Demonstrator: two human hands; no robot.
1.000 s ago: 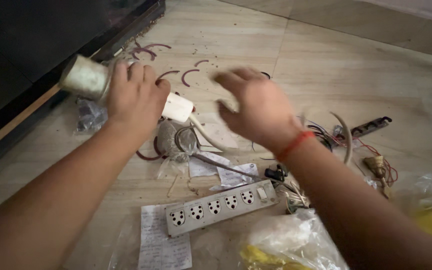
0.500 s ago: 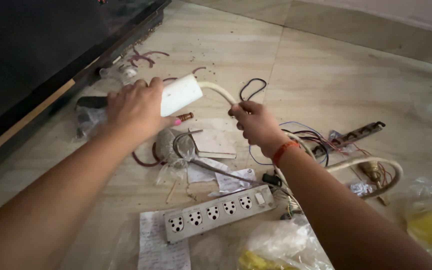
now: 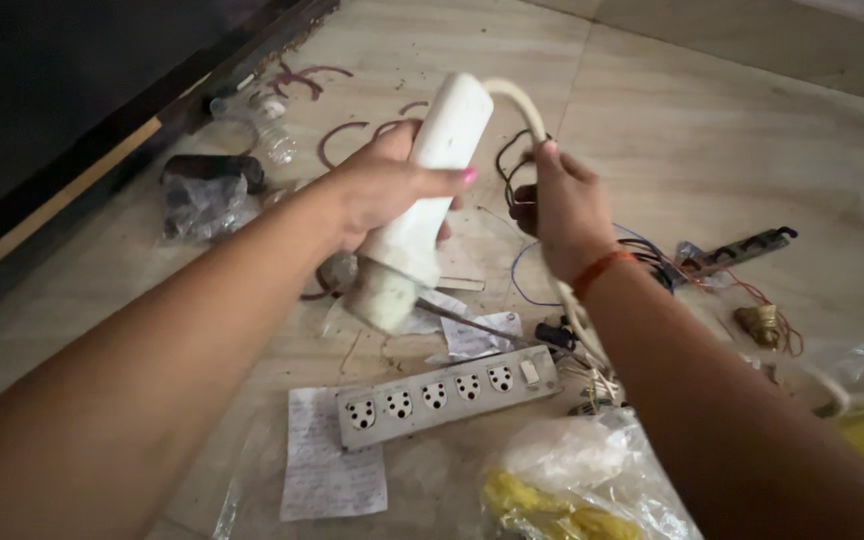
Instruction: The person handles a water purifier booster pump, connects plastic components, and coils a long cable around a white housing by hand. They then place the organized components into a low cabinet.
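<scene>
The left hand (image 3: 377,190) has its fingers (image 3: 442,178) clenched around a long white plastic housing (image 3: 422,215), gripping it about mid-length — the long axis runs tilted, its lower rounded end down and toward the person, below the fingers, its upper end up and away, above them. From that upper end a pale cord (image 3: 517,100) arches over to the right and drops into the right hand (image 3: 567,205), whose fingers (image 3: 550,160) are closed on it just beside the housing's top; the cord then runs on down along the wrist with its orange thread band (image 3: 600,273). The two hands are near each other, the left the one bearing the housing, the right only the cord. Below the fingers, on the floor (image 3: 712,130), lies a white power strip (image 3: 447,395) with a folded paper leaflet (image 3: 332,460) to its left and a clear bag with yellow contents (image 3: 562,490) to its right. Beyond the right fingers lie loose dark wires (image 3: 652,255).
</scene>
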